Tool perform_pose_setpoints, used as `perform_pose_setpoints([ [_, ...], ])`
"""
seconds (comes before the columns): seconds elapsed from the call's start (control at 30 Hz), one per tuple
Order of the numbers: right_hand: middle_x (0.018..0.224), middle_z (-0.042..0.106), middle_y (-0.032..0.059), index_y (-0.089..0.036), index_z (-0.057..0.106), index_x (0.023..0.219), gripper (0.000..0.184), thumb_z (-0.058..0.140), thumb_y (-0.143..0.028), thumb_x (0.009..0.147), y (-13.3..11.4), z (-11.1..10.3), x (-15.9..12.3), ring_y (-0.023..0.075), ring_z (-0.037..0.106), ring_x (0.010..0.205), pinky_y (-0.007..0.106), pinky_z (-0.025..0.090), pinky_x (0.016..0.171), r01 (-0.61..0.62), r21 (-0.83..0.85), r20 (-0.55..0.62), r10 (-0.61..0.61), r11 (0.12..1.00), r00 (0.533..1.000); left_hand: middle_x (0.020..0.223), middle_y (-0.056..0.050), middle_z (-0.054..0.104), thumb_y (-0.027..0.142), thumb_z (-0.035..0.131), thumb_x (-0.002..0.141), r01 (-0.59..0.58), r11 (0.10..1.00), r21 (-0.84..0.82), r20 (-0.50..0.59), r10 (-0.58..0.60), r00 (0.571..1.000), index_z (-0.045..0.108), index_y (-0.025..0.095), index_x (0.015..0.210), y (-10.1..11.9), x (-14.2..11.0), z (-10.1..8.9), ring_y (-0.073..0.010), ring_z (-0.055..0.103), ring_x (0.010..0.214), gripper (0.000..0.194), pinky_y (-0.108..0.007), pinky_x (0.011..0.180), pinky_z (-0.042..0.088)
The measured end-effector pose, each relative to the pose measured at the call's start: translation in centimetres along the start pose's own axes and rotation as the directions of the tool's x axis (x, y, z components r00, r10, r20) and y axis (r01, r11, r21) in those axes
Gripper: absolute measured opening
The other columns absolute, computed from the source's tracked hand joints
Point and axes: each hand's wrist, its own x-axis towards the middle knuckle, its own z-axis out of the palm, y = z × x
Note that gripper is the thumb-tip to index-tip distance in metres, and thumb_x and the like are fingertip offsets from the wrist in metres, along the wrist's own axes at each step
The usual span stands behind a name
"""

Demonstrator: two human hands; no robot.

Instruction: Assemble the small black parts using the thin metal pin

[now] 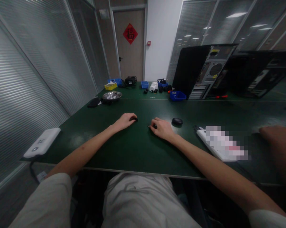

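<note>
My left hand (126, 120) is over the green tabletop (133, 145), fingers closed round a small black piece (134, 119) whose kind I cannot make out. To its right, my right hand (163, 128) is curled on a small dark piece (155, 126), and a thin dark tip pokes out past the fingertips. The two hands are apart. Just beyond my right wrist lies a smooth black oval thing (177, 121), shaped like a computer mouse. Both held pieces are mostly covered by fingers.
A white power bank-like box (43, 142) sits at the left edge. A metal dish (111, 96), blue bins (177, 95) and a black computer tower (200, 71) stand farther back. At right are a partly blurred-out white object (204, 142) and another person's hand (276, 134).
</note>
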Motion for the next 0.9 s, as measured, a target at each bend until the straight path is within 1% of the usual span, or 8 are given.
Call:
perform_pose_setpoints([
  [0.1, 0.108, 0.067, 0.0063, -0.023, 0.068, 0.099, 0.022, 0.058, -0.042, 0.100, 0.0, -0.1, 0.0, 0.0191, 0.062, 0.084, 0.031, 0.036, 0.064, -0.002, -0.002, 0.013, 0.002, 1.000, 1.000, 0.122, -0.010, 0.071, 0.026, 0.062, 0.096, 0.219, 0.971, 0.094, -0.100, -0.210, 0.973, 0.070, 0.018, 0.125, -5.7, -1.3, -3.3, -0.0245, 0.067, 0.109, 0.031, -0.037, 0.095, 0.052],
  [0.17, 0.108, 0.067, 0.0059, -0.023, 0.068, 0.099, 0.023, 0.057, -0.043, 0.100, 0.0, -0.1, 0.0, 0.0190, 0.063, 0.085, 0.030, 0.037, 0.065, 0.002, 0.001, 0.016, -0.002, 1.000, 1.000, 0.123, -0.012, 0.072, 0.022, 0.062, 0.094, 0.400, 0.897, 0.188, -0.198, -0.365, 0.910, 0.071, 0.016, 0.126, -9.7, -3.3, -5.8, -0.0261, 0.067, 0.112, 0.034, -0.037, 0.101, 0.051],
  [0.23, 0.107, 0.067, 0.0055, -0.023, 0.068, 0.099, 0.024, 0.056, -0.044, 0.101, 0.0, -0.1, 0.0, 0.0188, 0.063, 0.085, 0.030, 0.037, 0.065, 0.008, 0.004, 0.017, -0.008, 1.000, 1.000, 0.123, -0.015, 0.072, 0.019, 0.060, 0.093, 0.591, 0.763, 0.261, -0.325, -0.507, 0.798, 0.072, 0.013, 0.126, -13.1, -5.9, -8.2, -0.0293, 0.066, 0.115, 0.036, -0.039, 0.104, 0.049],
  [0.33, 0.106, 0.067, 0.0047, -0.024, 0.067, 0.099, 0.024, 0.056, -0.045, 0.101, 0.1, 0.0, 0.0, 0.0184, 0.062, 0.083, 0.030, 0.036, 0.064, 0.009, 0.010, 0.005, -0.010, 1.000, 1.000, 0.123, -0.021, 0.071, 0.019, 0.056, 0.093, 0.797, 0.534, 0.282, -0.527, -0.608, 0.594, 0.073, 0.009, 0.125, -16.6, -9.8, -10.7, -0.0349, 0.065, 0.117, 0.037, -0.044, 0.106, 0.048],
  [0.37, 0.106, 0.067, 0.0046, -0.024, 0.067, 0.098, 0.024, 0.056, -0.045, 0.101, 0.1, 0.1, 0.0, 0.0182, 0.062, 0.083, 0.030, 0.036, 0.064, 0.010, 0.014, 0.003, -0.010, 1.000, 1.000, 0.123, -0.021, 0.071, 0.019, 0.055, 0.093, 0.833, 0.487, 0.261, -0.569, -0.620, 0.540, 0.073, 0.009, 0.126, -17.3, -10.8, -11.2, -0.0353, 0.065, 0.117, 0.038, -0.045, 0.106, 0.048],
  [0.43, 0.106, 0.067, 0.0045, -0.024, 0.067, 0.098, 0.023, 0.057, -0.044, 0.100, 0.2, 0.1, 0.0, 0.0180, 0.062, 0.082, 0.030, 0.036, 0.064, 0.009, 0.023, -0.001, -0.009, 1.000, 1.000, 0.122, -0.021, 0.072, 0.021, 0.055, 0.093, 0.870, 0.440, 0.220, -0.610, -0.634, 0.475, 0.073, 0.009, 0.126, -18.1, -11.8, -11.6, -0.0355, 0.066, 0.117, 0.039, -0.045, 0.105, 0.049],
  [0.67, 0.108, 0.067, 0.0053, -0.023, 0.067, 0.100, 0.022, 0.057, -0.043, 0.101, 0.1, -0.2, -0.1, 0.0180, 0.062, 0.084, 0.029, 0.037, 0.065, 0.004, 0.023, 0.011, -0.004, 1.000, 1.000, 0.117, -0.022, 0.072, 0.021, 0.050, 0.096, 0.900, 0.418, 0.127, -0.662, -0.640, 0.391, 0.075, 0.008, 0.120, -18.4, -11.2, -11.1, -0.0352, 0.067, 0.111, 0.037, -0.045, 0.101, 0.050],
  [0.9, 0.106, 0.067, 0.0055, -0.023, 0.067, 0.099, 0.023, 0.057, -0.044, 0.100, 0.2, -0.1, 0.0, 0.0179, 0.062, 0.082, 0.029, 0.036, 0.064, 0.012, 0.042, 0.009, -0.013, 0.999, 1.000, 0.113, -0.019, 0.072, 0.016, 0.050, 0.094, 0.871, 0.462, 0.169, -0.676, -0.588, 0.444, 0.076, 0.008, 0.114, -18.9, -11.5, -11.2, -0.0312, 0.064, 0.109, 0.034, -0.043, 0.106, 0.046],
])
